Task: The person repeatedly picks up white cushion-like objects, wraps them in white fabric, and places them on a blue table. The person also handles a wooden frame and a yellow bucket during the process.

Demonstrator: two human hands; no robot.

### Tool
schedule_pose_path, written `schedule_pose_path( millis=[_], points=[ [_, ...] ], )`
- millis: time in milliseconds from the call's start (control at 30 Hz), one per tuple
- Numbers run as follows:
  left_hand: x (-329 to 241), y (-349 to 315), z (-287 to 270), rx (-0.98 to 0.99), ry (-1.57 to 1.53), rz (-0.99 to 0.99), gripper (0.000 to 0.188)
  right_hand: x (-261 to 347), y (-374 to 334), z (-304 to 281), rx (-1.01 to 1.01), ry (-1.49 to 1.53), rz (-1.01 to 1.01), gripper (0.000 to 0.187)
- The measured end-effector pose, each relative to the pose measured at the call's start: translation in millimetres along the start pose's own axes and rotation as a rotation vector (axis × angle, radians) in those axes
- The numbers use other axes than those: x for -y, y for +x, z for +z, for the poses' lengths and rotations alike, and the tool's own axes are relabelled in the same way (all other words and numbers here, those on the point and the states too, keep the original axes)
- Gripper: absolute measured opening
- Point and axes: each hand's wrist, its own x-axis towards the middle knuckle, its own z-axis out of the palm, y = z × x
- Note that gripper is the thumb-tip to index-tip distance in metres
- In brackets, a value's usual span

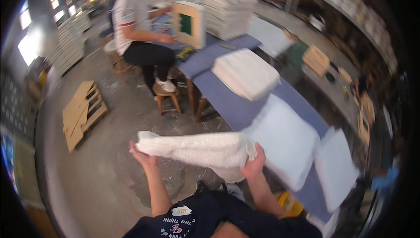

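With my left hand [145, 156] I am holding one end of a long, white, soft-looking textured fabric piece [197, 147], my fingers loosely curled about it; with my right hand [255, 164] I am gripping the other end more firmly, thumb near, other fingers mostly hidden. The piece is spanning the space in front of my body, above the grey concrete floor [109, 172], its right end just beside a flat, square white padded sheet [286, 139] lying on the long blue-covered table [225, 104]. A loose fold is hanging under the right part, so it could be snagging on the table edge. If my left hold is slackening, that end could be slipping down and picking up floor dirt.
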Motion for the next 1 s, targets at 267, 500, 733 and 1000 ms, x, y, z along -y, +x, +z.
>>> schedule_pose_path(
  millis=[267, 500, 733, 1000],
  points=[
    [-71.2, -30.7, 66.3, 0.093, 0.219, 0.165, 0.063, 22.0, -33.1, -8.3, 0.015, 0.137, -0.15, 0.044],
    [-16.3, -39.1, 227.9, 0.537, 0.583, 0.009, 0.051, 136.0, -92.8, 49.6, -0.232, 0.115, -0.774, 0.047],
    [239.5, 25.3, 420.2, 0.911, 0.39, -0.608, 0.037, 339.2, -63.2, 55.7, 0.031, -0.049, -1.283, 0.048],
    [374.8, -46.1, 510.5, 0.952, 0.345, -0.519, 0.034, 510.7, -84.3, 9.9, 0.095, -0.194, -1.378, 0.045]
  ],
)
